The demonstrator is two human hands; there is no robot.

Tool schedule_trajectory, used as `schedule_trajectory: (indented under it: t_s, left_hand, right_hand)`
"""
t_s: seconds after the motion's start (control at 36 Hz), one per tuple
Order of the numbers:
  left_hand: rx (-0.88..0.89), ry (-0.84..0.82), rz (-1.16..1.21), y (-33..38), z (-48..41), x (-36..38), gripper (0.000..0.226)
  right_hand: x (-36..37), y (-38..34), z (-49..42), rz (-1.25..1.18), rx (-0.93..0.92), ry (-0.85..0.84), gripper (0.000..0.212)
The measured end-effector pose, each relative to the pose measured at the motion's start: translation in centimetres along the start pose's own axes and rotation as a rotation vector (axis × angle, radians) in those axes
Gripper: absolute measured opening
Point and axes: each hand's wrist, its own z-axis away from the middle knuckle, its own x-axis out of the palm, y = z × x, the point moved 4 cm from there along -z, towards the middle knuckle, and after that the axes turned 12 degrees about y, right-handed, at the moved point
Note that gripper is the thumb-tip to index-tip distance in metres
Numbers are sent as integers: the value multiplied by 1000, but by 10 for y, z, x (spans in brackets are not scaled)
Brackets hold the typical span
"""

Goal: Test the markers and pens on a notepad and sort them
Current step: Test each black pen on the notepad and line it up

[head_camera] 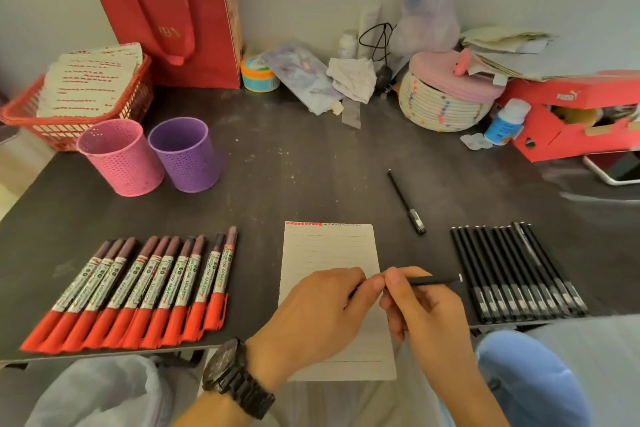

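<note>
While a black pen (429, 281) is pinched between the fingers of both hands, left hand (322, 302) and right hand (420, 308), apparently for uncapping, it is held over the notepad (329, 250); red markers (138, 288) and black pens (516, 270) are ranged alongside, two cups (152, 156) beyond for sorting.
</note>
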Motion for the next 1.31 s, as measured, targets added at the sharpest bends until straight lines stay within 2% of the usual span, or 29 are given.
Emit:
schedule_trajectory:
  t_s: [0.11,0.28,0.39,0.5,0.56,0.61,0.69,0.78,0.97,1.31]
  left_hand:
    - [-18,95,130,1,1,-4,61]
    - [-126,96,247,-9,-9,-8,70]
    - [-78,87,27,-17,-19,-5,66]
    - [56,169,-251,-26,-29,5,55]
    - [151,191,-301,-27,-35,14,43]
    - [195,169,-325,-28,-38,22,37]
    - [223,172,-353,-31,-38,29,37]
    - [224,232,-358,-30,-33,29,37]
    - [196,214,-328,-30,-24,27,34]
    - [186,182,-281,-30,-25,26,33]
  right_hand:
    - [5,-6,-2,-74,3,-26,29]
    - [4,-15,-13,-73,-82,-91,25]
    - [-4,-12,-36,-181,-35,1,25]
    - [-10,-5,-73,-285,41,136,22]
    - [-3,-2,-90,-197,0,161,12]
    - [7,2,-105,-78,-36,163,13]
    - [22,10,-123,-9,15,132,15]
    - [30,18,-128,49,9,118,14]
    - [30,27,-125,261,-183,191,38]
    - [32,34,-130,360,-228,204,27]
